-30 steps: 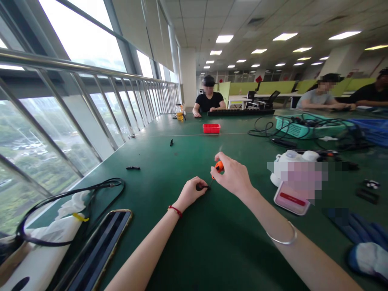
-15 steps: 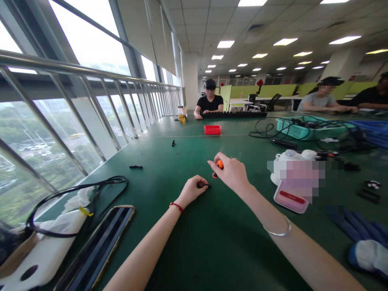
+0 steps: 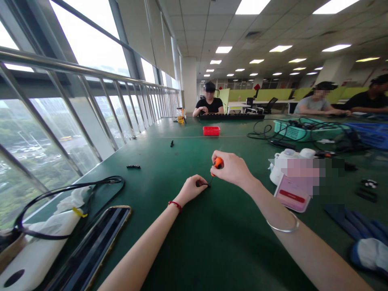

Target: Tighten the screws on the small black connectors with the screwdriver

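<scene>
Spreading beneath everything, the smooth dark-green bench [image 3: 194, 246] carries a long, dark-screened phone with a gold-toned rim [image 3: 97, 242] on the left and a pink rectangular object with a pale border [image 3: 292, 206] on the right. Between them, the bare right hand [image 3: 232, 167] has its fingers curled around the orange-and-black handle of a slim screwdriver [image 3: 218, 162], its thin shaft slanting down. The bare left hand [image 3: 192, 189] rests low, thumb and fingers pinching a small black piece [image 3: 208, 185] at the bench surface, where the tip appears to meet it; actual contact is too fine to confirm. The step in hand looks like turning a fastener, though whether tightening or loosening cannot be told. The next move seems to call for a firm pinch, an aligned shaft and light downward pressure. Smallest of all, any lettering on the pink object's red strip [image 3: 291, 196] is unreadable, and no brand shows legibly.
</scene>
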A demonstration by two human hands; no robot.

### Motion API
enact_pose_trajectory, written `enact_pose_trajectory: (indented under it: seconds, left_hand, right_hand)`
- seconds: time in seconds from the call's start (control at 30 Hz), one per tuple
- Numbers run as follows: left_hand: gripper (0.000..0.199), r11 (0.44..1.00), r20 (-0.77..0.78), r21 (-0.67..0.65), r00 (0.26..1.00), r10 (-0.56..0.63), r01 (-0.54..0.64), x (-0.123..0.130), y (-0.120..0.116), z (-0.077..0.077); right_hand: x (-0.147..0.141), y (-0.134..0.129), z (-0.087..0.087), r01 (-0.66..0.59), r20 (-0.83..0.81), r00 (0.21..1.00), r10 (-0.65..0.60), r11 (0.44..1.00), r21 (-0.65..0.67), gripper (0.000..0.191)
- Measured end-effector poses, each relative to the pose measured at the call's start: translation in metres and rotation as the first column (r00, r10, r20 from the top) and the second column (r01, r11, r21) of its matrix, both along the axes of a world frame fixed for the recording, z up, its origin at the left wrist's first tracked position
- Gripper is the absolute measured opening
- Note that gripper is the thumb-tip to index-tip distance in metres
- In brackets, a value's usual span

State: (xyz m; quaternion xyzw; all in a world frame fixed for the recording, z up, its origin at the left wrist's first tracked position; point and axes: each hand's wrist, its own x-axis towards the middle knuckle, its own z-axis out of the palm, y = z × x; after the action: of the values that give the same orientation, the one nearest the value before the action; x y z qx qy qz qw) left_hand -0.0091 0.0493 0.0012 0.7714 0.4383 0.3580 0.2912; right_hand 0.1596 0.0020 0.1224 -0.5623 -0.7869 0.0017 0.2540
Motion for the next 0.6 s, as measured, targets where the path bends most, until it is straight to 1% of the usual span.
enact_pose_trajectory:
  seconds: [0.1,0.13,0.17,0.23,0.27,0.33,0.4,0.5,0.53,0.6]
  left_hand:
    - [0.012,1.000,-0.005,-0.008,1.000,-0.004,0.004,0.001,0.000,0.002]
    - [0.012,1.000,-0.007,-0.004,1.000,-0.006,0.006,0.001,0.000,0.001]
    - [0.012,1.000,-0.012,0.004,1.000,-0.008,0.008,0.001,0.001,0.001]
    - [0.012,1.000,-0.020,0.028,1.000,-0.014,0.015,0.000,0.001,0.000]
    - [0.012,0.999,-0.024,0.038,1.000,-0.018,0.019,0.000,0.001,0.000]
    - [0.013,0.998,-0.030,0.049,0.999,-0.025,0.027,-0.001,0.001,-0.001]
    - [0.013,0.998,-0.030,0.048,0.999,-0.031,0.032,-0.001,0.001,-0.001]
    - [0.014,0.998,-0.030,0.049,0.999,-0.035,0.036,-0.002,0.001,-0.002]
    - [0.014,0.998,-0.031,0.050,0.999,-0.037,0.038,-0.002,0.002,-0.002]
    - [0.014,0.998,-0.039,0.051,0.998,-0.040,0.042,-0.002,0.002,-0.002]
  right_hand:
    - [-0.001,0.001,0.001,0.024,-0.006,1.000,-0.025,0.999,-0.043,0.046]
    - [-0.001,0.001,0.001,0.024,-0.002,1.000,-0.024,0.999,-0.038,0.048]
    - [-0.002,0.001,0.001,0.029,0.002,1.000,-0.029,0.999,-0.016,0.044]
    - [-0.002,0.000,0.001,0.041,0.000,0.999,-0.041,0.998,0.038,0.023]
    - [-0.002,0.000,0.001,0.040,-0.009,0.999,-0.040,0.998,0.046,0.015]
    - [-0.002,0.000,-0.001,0.035,-0.038,0.999,-0.034,0.999,0.030,0.023]
    - [-0.002,0.001,-0.004,0.061,-0.047,0.997,-0.060,0.998,0.025,0.023]
    - [-0.004,0.003,-0.008,0.108,-0.030,0.994,-0.107,0.992,0.060,0.028]
    - [-0.005,0.003,-0.009,0.108,-0.026,0.994,-0.107,0.991,0.076,0.027]
    - [-0.006,0.003,-0.009,0.095,-0.033,0.995,-0.092,0.991,0.089,0.017]
